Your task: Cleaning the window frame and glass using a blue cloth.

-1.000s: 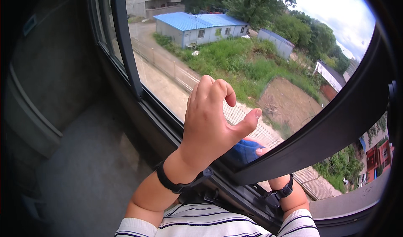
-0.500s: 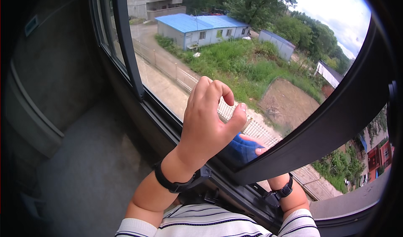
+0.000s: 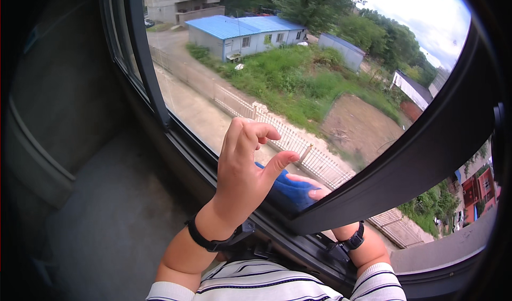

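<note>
My left hand is raised on the near side of the window glass. Its fingers are bent and the thumb stands apart, with nothing between them. Whether the fingertips touch the pane I cannot tell. My right arm reaches round the dark sash, and through the glass my right hand shows on the far side. It holds a blue cloth low by the sash's bottom corner; the sash covers part of this hand. Each wrist wears a black strap.
Dark window frame bars run along the left, with a sill track below the pane. A grey floor lies to the left. Outside are a white fence, grass, trees and a blue-roofed building.
My left hand has come lower and its fingers and thumb have spread further apart. More of the blue cloth shows behind the glass. The whole view has shifted slightly.
</note>
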`<act>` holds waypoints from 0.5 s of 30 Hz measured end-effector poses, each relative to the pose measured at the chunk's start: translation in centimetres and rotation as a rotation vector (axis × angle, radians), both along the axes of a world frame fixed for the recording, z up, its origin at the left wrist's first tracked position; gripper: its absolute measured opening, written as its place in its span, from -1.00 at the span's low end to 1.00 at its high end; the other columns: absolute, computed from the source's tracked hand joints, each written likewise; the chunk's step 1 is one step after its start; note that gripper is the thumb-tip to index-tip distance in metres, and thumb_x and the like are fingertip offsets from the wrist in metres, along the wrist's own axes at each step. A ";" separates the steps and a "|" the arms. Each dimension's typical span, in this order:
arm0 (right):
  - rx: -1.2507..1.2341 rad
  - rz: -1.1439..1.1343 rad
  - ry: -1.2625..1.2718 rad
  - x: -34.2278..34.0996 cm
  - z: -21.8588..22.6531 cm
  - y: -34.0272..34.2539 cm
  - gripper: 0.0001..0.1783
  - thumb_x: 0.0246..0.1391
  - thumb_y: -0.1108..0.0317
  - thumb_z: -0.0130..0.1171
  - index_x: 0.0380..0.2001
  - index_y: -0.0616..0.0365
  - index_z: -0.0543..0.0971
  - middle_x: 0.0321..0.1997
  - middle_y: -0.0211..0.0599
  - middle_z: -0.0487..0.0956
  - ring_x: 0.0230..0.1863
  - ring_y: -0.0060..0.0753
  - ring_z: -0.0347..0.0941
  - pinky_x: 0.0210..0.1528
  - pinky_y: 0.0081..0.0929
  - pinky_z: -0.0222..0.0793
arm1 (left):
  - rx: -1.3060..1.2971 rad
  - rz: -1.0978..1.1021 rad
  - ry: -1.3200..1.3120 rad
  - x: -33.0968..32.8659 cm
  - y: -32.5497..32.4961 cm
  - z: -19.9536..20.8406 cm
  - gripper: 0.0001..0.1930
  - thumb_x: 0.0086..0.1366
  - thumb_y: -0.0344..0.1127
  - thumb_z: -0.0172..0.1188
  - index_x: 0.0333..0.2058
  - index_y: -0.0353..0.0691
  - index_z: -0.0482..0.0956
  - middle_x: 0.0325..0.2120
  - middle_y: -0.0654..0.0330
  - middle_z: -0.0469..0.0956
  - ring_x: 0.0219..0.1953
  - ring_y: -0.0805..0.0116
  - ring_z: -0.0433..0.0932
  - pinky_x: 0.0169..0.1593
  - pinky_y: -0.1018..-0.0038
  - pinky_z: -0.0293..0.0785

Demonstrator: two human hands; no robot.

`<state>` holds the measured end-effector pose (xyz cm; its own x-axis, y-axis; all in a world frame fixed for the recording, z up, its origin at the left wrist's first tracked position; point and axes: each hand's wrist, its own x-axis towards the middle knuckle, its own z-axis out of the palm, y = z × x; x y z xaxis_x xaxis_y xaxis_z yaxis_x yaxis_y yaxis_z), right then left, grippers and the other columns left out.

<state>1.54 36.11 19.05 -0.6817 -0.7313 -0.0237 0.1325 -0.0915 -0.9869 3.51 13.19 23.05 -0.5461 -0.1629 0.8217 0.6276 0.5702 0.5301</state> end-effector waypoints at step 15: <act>-0.411 -0.030 0.045 -2.1 10.4 0.7 -0.13 0.10 0.02 0.11 0.39 0.26 0.18 0.40 0.00 0.28 0.40 -0.16 0.21 0.48 -0.28 -0.01 | -0.180 0.212 -0.111 0.8 -1.7 -18.0 -0.28 0.30 -0.20 0.11 0.39 -0.22 0.10 0.40 -0.20 0.06 0.43 -0.24 0.04 0.41 -0.03 0.03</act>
<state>-0.56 36.81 29.49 -0.6965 -0.6534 0.2965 0.0814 -0.4825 -0.8721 4.32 11.46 5.01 -0.6033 -0.1399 0.7851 0.4288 0.7732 0.4672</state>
